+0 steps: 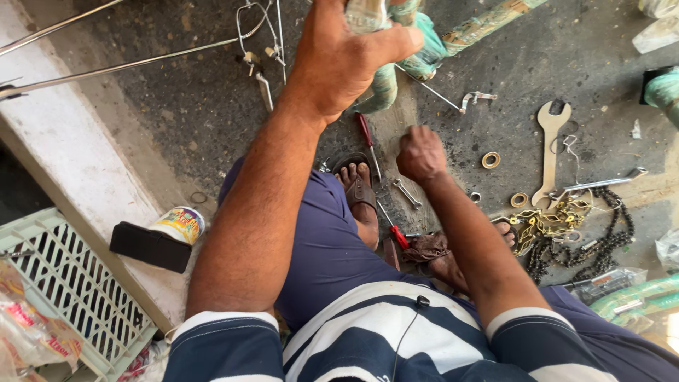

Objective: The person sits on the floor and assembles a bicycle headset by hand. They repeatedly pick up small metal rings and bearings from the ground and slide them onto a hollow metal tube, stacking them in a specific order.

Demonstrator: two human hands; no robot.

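Observation:
My left hand (346,56) reaches forward and grips a tube wrapped in green patterned paper (385,85), part of a wrapped frame at the top of the view. My right hand (421,152) hangs low over the ground as a closed fist; nothing shows in it. Just left of it lies a red-handled screwdriver (366,134). A small spanner (407,192) lies just below it. My sandalled foot (358,185) rests between my arms.
A large flat spanner (550,148), two brass rings (491,160), gold-coloured fittings (548,223) and a black chain (608,240) lie on the concrete at right. A tin can (180,224) and a black block (148,246) sit on the pale ledge; a green crate (64,283) stands at left.

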